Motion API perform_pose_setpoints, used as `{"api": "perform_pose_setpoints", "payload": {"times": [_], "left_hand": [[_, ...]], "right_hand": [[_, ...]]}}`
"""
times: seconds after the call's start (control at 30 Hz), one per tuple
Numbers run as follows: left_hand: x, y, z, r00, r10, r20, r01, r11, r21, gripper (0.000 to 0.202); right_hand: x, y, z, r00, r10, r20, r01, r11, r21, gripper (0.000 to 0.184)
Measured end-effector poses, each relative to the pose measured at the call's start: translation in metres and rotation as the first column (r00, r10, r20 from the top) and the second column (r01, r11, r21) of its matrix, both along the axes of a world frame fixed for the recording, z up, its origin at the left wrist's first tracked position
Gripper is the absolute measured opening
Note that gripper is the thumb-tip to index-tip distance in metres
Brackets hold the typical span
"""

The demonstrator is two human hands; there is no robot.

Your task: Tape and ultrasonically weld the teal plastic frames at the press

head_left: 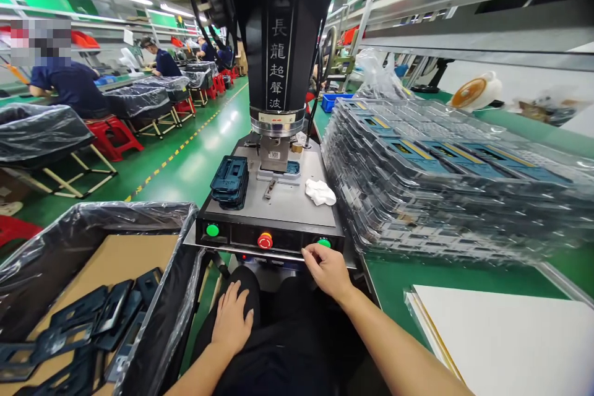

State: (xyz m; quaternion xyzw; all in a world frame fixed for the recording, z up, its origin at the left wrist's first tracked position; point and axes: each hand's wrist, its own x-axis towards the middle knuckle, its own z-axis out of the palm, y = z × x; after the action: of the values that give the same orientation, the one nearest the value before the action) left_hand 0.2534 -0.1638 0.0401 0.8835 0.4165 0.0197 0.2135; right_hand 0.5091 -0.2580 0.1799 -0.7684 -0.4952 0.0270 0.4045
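My left hand [233, 318] lies on my left thigh, fingers spread, holding nothing. Beside the right green button [323, 242], my right hand [328, 269] rests at the front edge of the machine's panel, fingers curled in and nothing seen in them; it partly covers that button. Above the steel work plate [297, 207] stands a black ultrasonic welding machine [277, 62]. Its metal horn [273, 153] is down over a dark teal plastic part [292, 167] in a fixture. A stack of teal plastic housings [229, 180] sits on the plate's left side.
A red emergency stop [265, 240] and a left green button [212, 231] sit on the panel. White cloth [320, 192] lies on the plate. Stacked clear trays [445, 185] rise at right. A lined bin [185, 241] holds several dark plastic frames [114, 306]. Co-workers sit far left.
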Motion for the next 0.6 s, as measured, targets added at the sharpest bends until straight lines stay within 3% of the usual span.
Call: {"api": "perform_pose_setpoints", "payload": {"times": [0.17,0.4,0.6], "left_hand": [[0.0015,0.0003,0.0018,1.0,0.012,-0.014,-0.012,1.0,-0.009,0.052],[0.0037,-0.0011,0.0082,0.998,0.052,0.031,-0.048,0.989,-0.139,0.057],[0.004,0.0005,0.0068,0.992,0.099,0.074,-0.082,0.976,-0.202,0.061]], "right_hand": [[0.0005,-0.0002,0.0008,1.0,-0.007,-0.003,0.007,1.0,0.005,0.034],[0.0027,0.0007,0.0,1.0,-0.014,0.007,0.014,1.0,0.005,0.037],[0.009,0.0045,-0.0007,0.996,-0.088,0.003,0.089,0.995,-0.037,0.039]]}}
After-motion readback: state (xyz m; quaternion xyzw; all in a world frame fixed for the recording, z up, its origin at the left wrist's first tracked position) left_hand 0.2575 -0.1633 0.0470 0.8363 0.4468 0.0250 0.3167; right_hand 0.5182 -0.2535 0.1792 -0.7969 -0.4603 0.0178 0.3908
